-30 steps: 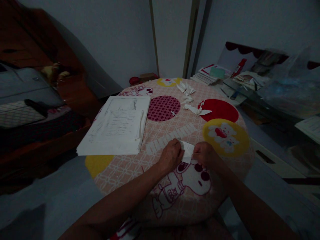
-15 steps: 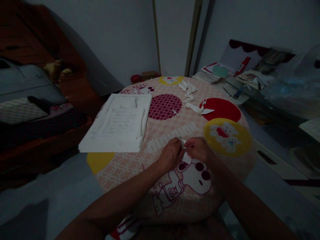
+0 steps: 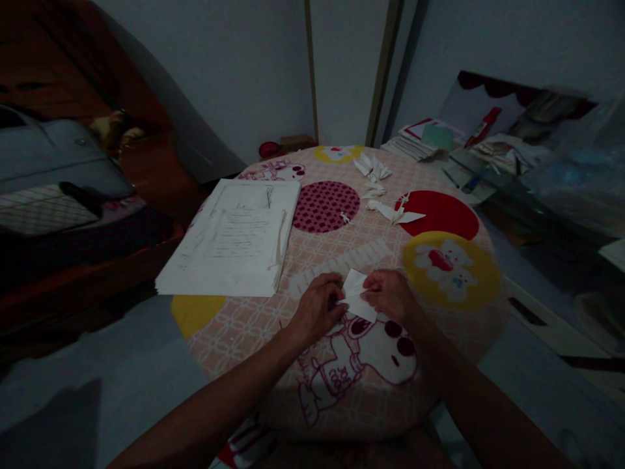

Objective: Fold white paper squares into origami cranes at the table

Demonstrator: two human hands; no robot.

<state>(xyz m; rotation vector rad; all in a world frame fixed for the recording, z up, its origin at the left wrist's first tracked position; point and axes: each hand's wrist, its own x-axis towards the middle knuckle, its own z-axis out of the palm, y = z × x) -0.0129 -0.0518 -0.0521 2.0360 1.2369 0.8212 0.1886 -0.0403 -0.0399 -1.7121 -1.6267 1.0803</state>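
Note:
A small piece of folded white paper (image 3: 360,306) is held between my two hands above the near side of the round table. My left hand (image 3: 322,305) pinches its left edge with thumb and fingers. On the opposite side, my right hand (image 3: 389,294) has its fingers closed on the right edge. The paper shows two flaps, one pointing away and one toward me, with a crease across the middle. Farther back lies a folded paper crane (image 3: 398,215) with its wings spread, and behind it several other folded paper pieces (image 3: 372,168).
A thick stack of white paper (image 3: 229,241) with writing lies on the left of the patterned tablecloth (image 3: 244,332). To the right, a glass shelf holds papers (image 3: 413,144) and a plastic bag (image 3: 561,163). A grey bag (image 3: 63,156) rests on a wooden seat at left.
My hands have moved apart a little, and more of the folded paper shows between them, spread wider than before. The view has shifted slightly.

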